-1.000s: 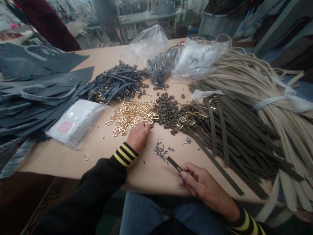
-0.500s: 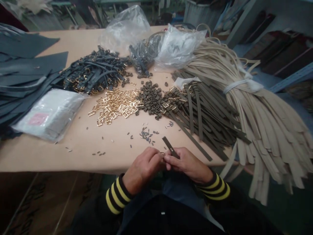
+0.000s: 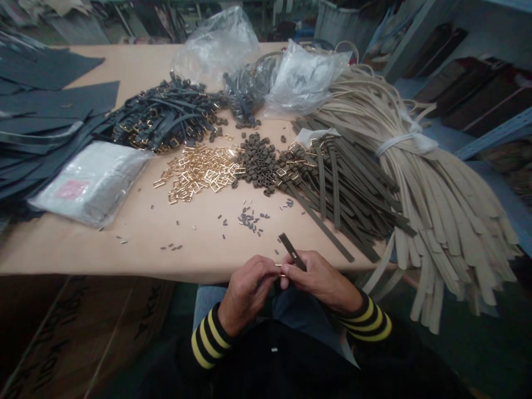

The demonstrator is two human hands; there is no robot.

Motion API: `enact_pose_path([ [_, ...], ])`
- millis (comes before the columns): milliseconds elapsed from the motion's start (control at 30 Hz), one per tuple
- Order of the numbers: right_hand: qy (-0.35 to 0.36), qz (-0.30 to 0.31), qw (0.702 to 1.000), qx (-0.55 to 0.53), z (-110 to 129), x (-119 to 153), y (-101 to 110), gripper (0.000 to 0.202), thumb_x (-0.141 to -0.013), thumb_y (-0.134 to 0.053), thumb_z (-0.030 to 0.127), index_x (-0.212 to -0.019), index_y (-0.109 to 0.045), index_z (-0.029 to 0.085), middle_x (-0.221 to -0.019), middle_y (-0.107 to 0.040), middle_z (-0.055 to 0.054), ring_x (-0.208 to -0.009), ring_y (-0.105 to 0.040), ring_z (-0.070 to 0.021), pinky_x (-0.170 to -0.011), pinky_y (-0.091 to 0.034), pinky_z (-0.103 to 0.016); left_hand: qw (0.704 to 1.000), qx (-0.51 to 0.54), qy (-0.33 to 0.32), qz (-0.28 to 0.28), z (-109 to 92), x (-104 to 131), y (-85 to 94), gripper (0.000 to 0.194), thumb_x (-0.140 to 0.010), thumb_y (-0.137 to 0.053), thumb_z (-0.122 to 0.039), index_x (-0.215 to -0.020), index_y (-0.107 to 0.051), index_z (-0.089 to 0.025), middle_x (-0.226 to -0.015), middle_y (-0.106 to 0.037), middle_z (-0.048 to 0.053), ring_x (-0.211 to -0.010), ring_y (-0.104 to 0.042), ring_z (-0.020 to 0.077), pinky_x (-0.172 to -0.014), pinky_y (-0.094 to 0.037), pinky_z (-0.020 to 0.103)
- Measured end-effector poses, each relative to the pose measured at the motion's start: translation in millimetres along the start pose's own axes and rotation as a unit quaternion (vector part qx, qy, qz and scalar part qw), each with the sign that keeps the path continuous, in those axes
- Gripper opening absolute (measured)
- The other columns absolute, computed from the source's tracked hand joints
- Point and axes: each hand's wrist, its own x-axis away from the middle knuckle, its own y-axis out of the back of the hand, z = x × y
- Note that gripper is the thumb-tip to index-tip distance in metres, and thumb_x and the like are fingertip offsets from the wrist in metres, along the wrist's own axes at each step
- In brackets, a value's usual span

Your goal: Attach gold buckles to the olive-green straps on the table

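Note:
Just off the table's front edge, my right hand [image 3: 322, 277] is closed on a dark olive strap [image 3: 291, 248], whose free end with a small slot points up and to the left. My left hand [image 3: 251, 285] pinches a small gold buckle [image 3: 280, 269] between thumb and fingertips, close against the right thumb. Fingers cover most of the buckle, so I cannot tell whether it touches the strap. Beyond the hands lie a pile of gold buckles [image 3: 203, 172], a heap of dark olive loops [image 3: 258, 158] and scattered small dark pieces [image 3: 249, 219].
Dark olive straps [image 3: 344, 183] and a tied bundle of beige straps [image 3: 432, 221] cover the right side, the bundle hanging over the edge. Navy buckled straps [image 3: 166, 113], navy sheets [image 3: 75, 102] and a plastic-wrapped packet [image 3: 91, 180] lie left. Clear plastic bags [image 3: 303, 77] stand behind.
The view has shifted slightly. My left hand has turned and moved a little right, and the buckle between the fingertips shows more clearly. My right hand keeps its grip on the strap.

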Motion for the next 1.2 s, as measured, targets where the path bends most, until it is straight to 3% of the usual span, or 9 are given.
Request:
enact_pose_path([
  [233, 0.008, -0.030, 0.998, 0.059, 1.5, 1.7, -2.4, 0.021, -0.078, -0.046, 0.020, -0.061, -0.056, 0.011, -0.053, -0.050, 0.002, -0.048, -0.039, -0.0070, -0.050, -0.031, -0.019, 0.974, 0.108, 0.196, -0.040, -4.6, 4.6, -5.3, 0.003, -0.076, -0.050, -0.014, -0.075, -0.053, -0.015, -0.070, -0.057, 0.001, -0.065, -0.054, 0.0113, -0.062, -0.045, 0.022],
  [533, 0.019, -0.050, 0.996, 0.070, 0.2, 1.6, -2.8, 0.021, -0.078, -0.047, 0.020, -0.062, -0.057, 0.012, -0.056, -0.057, 0.001, -0.054, -0.046, -0.0087, -0.056, -0.035, -0.019, 0.929, 0.197, 0.301, -0.087, -5.6, 7.2, -9.8, 0.005, -0.073, -0.054, -0.018, -0.074, -0.050, -0.016, -0.072, -0.054, 0.000, -0.069, -0.053, 0.0107, -0.066, -0.044, 0.022],
  [667, 0.010, -0.065, 0.995, 0.081, -4.0, 1.3, -4.1, 0.017, -0.076, -0.048, 0.019, -0.063, -0.055, 0.013, -0.058, -0.060, 0.000, -0.054, -0.047, -0.0094, -0.056, -0.036, -0.020, 0.879, 0.259, 0.380, -0.129, -12.9, 1.2, -9.5, 0.015, -0.067, -0.060, -0.021, -0.076, -0.050, -0.015, -0.068, -0.053, -0.003, -0.061, -0.052, 0.0083, -0.057, -0.045, 0.019],
  [800, 0.001, -0.077, 0.994, 0.081, -6.0, 1.3, -6.3, 0.013, -0.076, -0.048, 0.018, -0.065, -0.054, 0.013, -0.058, -0.061, -0.001, -0.052, -0.048, -0.0094, -0.055, -0.037, -0.020, 0.822, 0.323, 0.454, -0.118, -20.7, -3.5, -7.2, 0.025, -0.064, -0.064, -0.027, -0.080, -0.051, -0.013, -0.067, -0.055, -0.002, -0.056, -0.053, 0.0078, -0.053, -0.048, 0.021],
  [1067, 0.015, -0.032, 0.997, 0.066, -9.2, 7.3, -10.1, 0.016, -0.078, -0.046, 0.019, -0.066, -0.054, 0.012, -0.060, -0.061, -0.002, -0.057, -0.054, -0.0110, -0.057, -0.040, -0.020, 0.792, 0.373, 0.473, -0.097, -25.6, 1.6, -11.4, 0.025, -0.061, -0.067, -0.026, -0.075, -0.052, -0.011, -0.059, -0.060, 0.000, -0.051, -0.056, 0.0084, -0.050, -0.047, 0.020],
  [1200, 0.036, 0.003, 0.988, 0.148, -11.3, 16.8, -11.1, 0.012, -0.077, -0.047, 0.017, -0.070, -0.056, 0.012, -0.062, -0.060, -0.001, -0.057, -0.052, -0.0107, -0.056, -0.037, -0.020, 0.781, 0.381, 0.490, -0.065, -25.7, 11.3, -14.0, 0.025, -0.060, -0.068, -0.027, -0.073, -0.054, -0.010, -0.058, -0.058, -0.001, -0.050, -0.054, 0.0079, -0.047, -0.047, 0.019],
])
